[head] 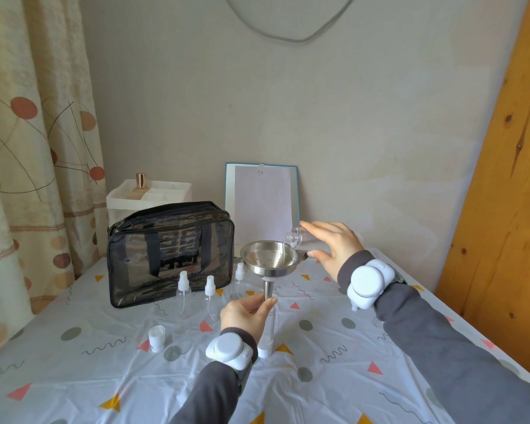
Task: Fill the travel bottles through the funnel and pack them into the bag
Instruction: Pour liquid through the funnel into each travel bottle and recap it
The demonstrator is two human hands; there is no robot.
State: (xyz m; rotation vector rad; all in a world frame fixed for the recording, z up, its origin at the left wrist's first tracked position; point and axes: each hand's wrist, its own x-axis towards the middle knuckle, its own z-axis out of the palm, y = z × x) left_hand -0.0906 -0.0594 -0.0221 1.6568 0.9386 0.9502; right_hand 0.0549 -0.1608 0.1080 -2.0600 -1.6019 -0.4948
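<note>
Now filling is in hand: toward the table's (349, 377) far edge the right hand (331, 249) grips a tipped supply bottle (302, 240) over the funnel (270, 258), while the left hand (244, 315) pinches its spout atop a travel bottle (270, 330); next, probably, righting the supply bottle before overflow.

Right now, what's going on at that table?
The right hand tips a clear bottle over the steel funnel, a thin stream running in. The left hand pinches the funnel's stem above a travel bottle standing on the table. Three spray bottles stand outside the black bag, not yet packed.
</note>
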